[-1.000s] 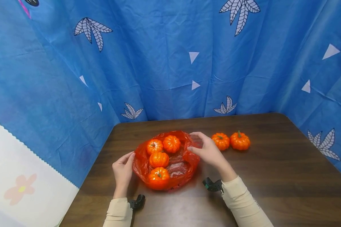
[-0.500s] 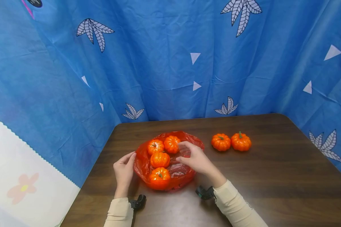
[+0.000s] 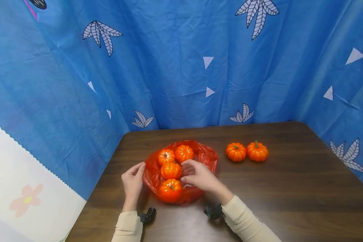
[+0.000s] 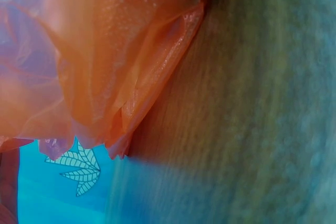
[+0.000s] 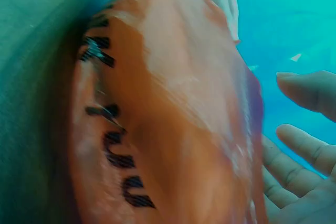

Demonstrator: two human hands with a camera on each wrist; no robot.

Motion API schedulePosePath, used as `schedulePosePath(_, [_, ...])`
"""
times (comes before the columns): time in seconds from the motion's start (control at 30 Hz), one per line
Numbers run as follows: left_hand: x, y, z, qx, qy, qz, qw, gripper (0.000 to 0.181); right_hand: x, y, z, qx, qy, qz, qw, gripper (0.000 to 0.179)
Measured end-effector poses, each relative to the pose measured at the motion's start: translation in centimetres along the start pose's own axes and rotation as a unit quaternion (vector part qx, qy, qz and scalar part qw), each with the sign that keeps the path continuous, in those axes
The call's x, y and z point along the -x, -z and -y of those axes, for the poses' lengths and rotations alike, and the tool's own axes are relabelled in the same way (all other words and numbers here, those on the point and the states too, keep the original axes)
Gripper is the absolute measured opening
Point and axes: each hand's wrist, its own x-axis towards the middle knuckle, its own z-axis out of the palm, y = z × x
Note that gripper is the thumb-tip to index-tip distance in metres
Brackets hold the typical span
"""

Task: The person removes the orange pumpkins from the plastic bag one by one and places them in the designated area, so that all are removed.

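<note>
Red, thin plastic makes up the bag (image 3: 208, 157), which sits on the brown table (image 3: 278, 195) between the person's hands with its mouth spread upward. The right hand (image 3: 202, 178) has come away from the bag's right rim and now reaches in over the mouth, up to the pumpkins. That rim lies slacker and wider without it, while the left hand (image 3: 132, 181) stays at the opposite edge. The shift seems to turn the work from spreading the mouth to handling what is inside.

The left grip is closed in a pinch on the rim. The right grip is loose, thumb and fingers bent and apart, with nothing visibly held; whether the fingertips touch the middle pumpkin (image 3: 170, 170) I cannot tell.

The bag is crinkled, shiny and see-through in places, with black lettering (image 5: 118, 153) on its side. Four glossy, ribbed orange pumpkins lie in it: the middle one, two at the back (image 3: 166, 156) (image 3: 184, 153), and the front pumpkin (image 3: 170, 188), partly behind the near wall. Two more pumpkins (image 3: 236, 152) (image 3: 257, 151) stand outside, to the right.
</note>
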Motion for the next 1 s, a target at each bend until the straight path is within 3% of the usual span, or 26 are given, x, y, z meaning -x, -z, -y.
schedulePosePath(0.6, [0.1,0.1,-0.1,-0.005,0.009,0.003,0.9999,0.033,-0.2,-2.3,-1.4,0.047,0.008,0.015,0.9987,0.038])
schedulePosePath(1.0, [0.0,0.0,0.2,-0.009,-0.003,-0.003,1.0000,0.031,-0.2,-3.0,-1.7,0.093,0.004,0.034,0.9951,0.049])
